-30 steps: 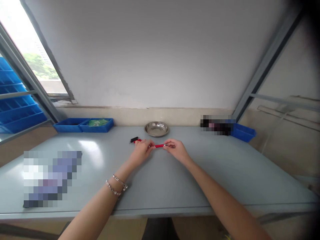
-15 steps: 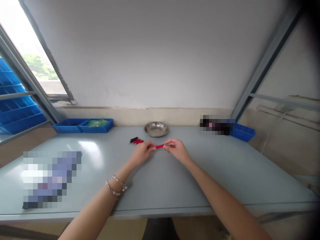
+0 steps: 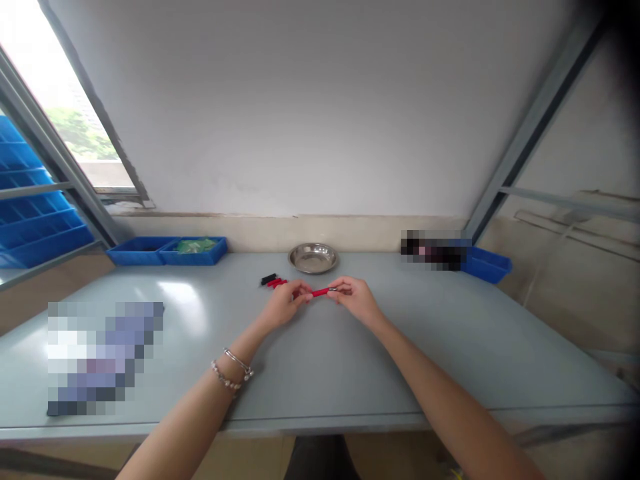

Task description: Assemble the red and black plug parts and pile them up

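Note:
A slim red pen [image 3: 320, 293] with a silvery end spans the gap between my two hands above the table. My left hand [image 3: 287, 303] is closed on its left end in a pinch. At the silvery right end, the fingers of my right hand [image 3: 355, 297] are pinched together round it. Just beyond my left hand lie several red pieces [image 3: 275, 283] of similar shape, partly hidden by the fingers, beside black pieces [image 3: 269, 279]. A round metal dish [image 3: 313, 259] stands behind both hands.
Two blue bins [image 3: 143, 251] stand at the back left, one holding green packets [image 3: 196, 247]. Another blue bin [image 3: 485, 264] is at the back right, next to a blurred-out object. A second blurred patch covers something on the left of the grey table [image 3: 340, 373].
Almost nothing differs. Both hands keep their grip on the red pen, with only a tiny shift of the fingers.

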### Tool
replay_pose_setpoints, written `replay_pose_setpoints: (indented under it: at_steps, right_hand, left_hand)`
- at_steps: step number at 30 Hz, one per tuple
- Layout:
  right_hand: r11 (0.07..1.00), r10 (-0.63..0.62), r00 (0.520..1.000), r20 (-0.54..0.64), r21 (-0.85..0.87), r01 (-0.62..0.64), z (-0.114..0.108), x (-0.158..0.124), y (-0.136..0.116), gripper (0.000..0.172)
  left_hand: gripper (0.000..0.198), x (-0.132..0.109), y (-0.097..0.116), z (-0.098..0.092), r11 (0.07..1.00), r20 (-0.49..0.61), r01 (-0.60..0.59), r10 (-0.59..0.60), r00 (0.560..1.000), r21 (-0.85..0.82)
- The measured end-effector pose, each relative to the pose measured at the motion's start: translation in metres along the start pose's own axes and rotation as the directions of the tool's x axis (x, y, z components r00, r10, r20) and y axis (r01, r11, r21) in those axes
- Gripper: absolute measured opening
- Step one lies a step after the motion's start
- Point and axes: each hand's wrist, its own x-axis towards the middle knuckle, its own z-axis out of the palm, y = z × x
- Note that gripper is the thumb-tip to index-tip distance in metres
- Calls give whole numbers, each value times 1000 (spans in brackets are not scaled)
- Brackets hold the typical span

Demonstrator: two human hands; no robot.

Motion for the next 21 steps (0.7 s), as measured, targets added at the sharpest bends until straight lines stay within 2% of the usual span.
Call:
replay_pose_setpoints:
  at_steps: [6, 10, 21]
  right_hand:
    - [1000, -15, 1000, 13, -25, 15, -1, 1, 3, 14]
    - [999, -33, 999, 15, -38, 33, -1, 0, 3, 13]
    - [995, -90, 995, 43, -47, 92, -3, 2, 9, 8]
  left_hand:
    - [18, -1, 0, -1, 999, -28, 7, -6, 1000, 33]
    - [18, -1, -1, 0, 1000, -16, -23, 23, 1000, 12]
    - [23, -2, 8, -4, 998, -13, -8, 7, 1000, -56]
